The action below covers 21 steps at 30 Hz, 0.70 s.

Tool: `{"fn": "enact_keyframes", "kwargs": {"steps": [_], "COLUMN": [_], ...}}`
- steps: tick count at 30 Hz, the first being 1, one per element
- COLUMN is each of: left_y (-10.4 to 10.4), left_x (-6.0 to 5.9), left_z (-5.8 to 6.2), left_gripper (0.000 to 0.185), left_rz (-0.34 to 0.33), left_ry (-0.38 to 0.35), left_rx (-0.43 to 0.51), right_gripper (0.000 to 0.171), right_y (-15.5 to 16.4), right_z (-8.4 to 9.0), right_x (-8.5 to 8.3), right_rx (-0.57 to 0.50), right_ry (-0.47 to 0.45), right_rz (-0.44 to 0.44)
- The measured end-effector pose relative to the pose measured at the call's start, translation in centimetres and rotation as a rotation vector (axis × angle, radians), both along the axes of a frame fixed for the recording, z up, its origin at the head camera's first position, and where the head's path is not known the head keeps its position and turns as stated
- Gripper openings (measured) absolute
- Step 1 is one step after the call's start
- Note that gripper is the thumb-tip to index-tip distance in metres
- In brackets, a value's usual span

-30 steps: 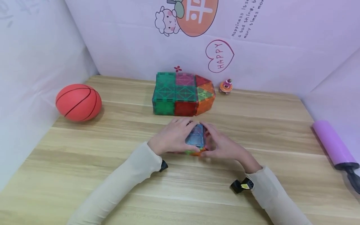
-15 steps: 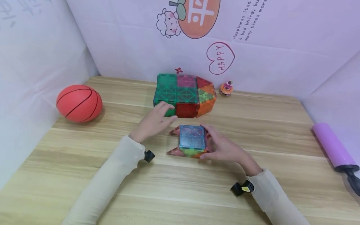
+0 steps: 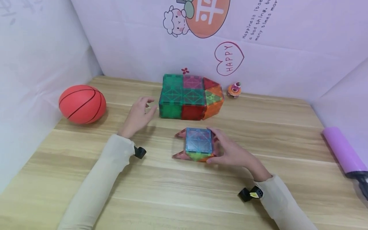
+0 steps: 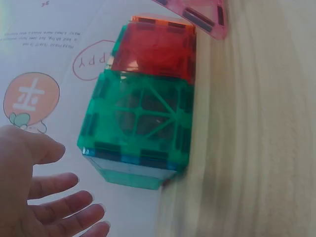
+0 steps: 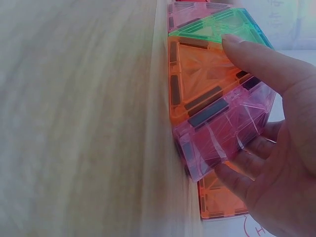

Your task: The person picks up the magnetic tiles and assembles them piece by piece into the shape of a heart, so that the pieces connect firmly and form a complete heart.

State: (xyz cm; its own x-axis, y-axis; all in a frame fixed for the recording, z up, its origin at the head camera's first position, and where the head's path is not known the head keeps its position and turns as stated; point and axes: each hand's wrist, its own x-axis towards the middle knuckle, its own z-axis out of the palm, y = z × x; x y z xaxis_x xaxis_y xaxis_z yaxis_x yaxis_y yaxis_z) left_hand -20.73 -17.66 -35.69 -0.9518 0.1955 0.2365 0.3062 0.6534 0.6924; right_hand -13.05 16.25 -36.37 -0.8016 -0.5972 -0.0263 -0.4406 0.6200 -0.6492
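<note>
My right hand (image 3: 231,151) grips the right end of a small magnetic tile build (image 3: 199,140), thumb on the near side and fingers reaching round the far side. A blue square tops this build, and pink triangle tiles (image 3: 181,155) point left from it. In the right wrist view, the thumb lies at a green triangle tile (image 5: 222,24) above an orange tile (image 5: 202,74), with fingers against a magenta tile (image 5: 222,131). My left hand (image 3: 138,115) holds nothing, its fingers loosely bent, just left of a larger magnetic tile block (image 3: 172,110) with green, red and orange sides.
A red ball (image 3: 82,104) with black lines sits at the back left of the wooden table (image 3: 172,198). Near the back wall stands a small figurine (image 3: 234,90). Along the right edge lies a purple hand pump (image 3: 343,150). White printed sheets wall the table.
My left hand has let go of the small tile build and moved left and back, past the front of the larger block. The right hand keeps its grip in place.
</note>
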Motion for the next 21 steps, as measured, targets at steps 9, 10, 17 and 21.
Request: {"fn": "enact_keyframes", "kwargs": {"steps": [9,10,17,21], "left_y": [1.3,1.5,3.3,4.1], "left_x": [0.2,0.3,1.9,2.8], "left_z": [-1.4,-1.5,-1.4,-1.2], "left_gripper": [0.059,0.058,0.055,0.057], "left_rz": [-0.091,-0.096,-0.131,-0.175], "left_ry": [-0.122,-0.110,-0.061,-0.080], "left_rx": [0.016,0.033,0.048,0.003], "right_gripper": [0.104,0.104,0.104,0.104], "right_y": [-0.2,-0.3,-0.5,-0.6], "right_z": [0.0,0.0,-0.1,0.0], "right_x": [0.1,0.0,0.0,0.0], "right_rx": [0.004,0.003,0.016,0.023], "right_ry": [-0.002,-0.003,0.016,0.032], "right_rz": [-0.004,-0.003,-0.005,-0.007]}}
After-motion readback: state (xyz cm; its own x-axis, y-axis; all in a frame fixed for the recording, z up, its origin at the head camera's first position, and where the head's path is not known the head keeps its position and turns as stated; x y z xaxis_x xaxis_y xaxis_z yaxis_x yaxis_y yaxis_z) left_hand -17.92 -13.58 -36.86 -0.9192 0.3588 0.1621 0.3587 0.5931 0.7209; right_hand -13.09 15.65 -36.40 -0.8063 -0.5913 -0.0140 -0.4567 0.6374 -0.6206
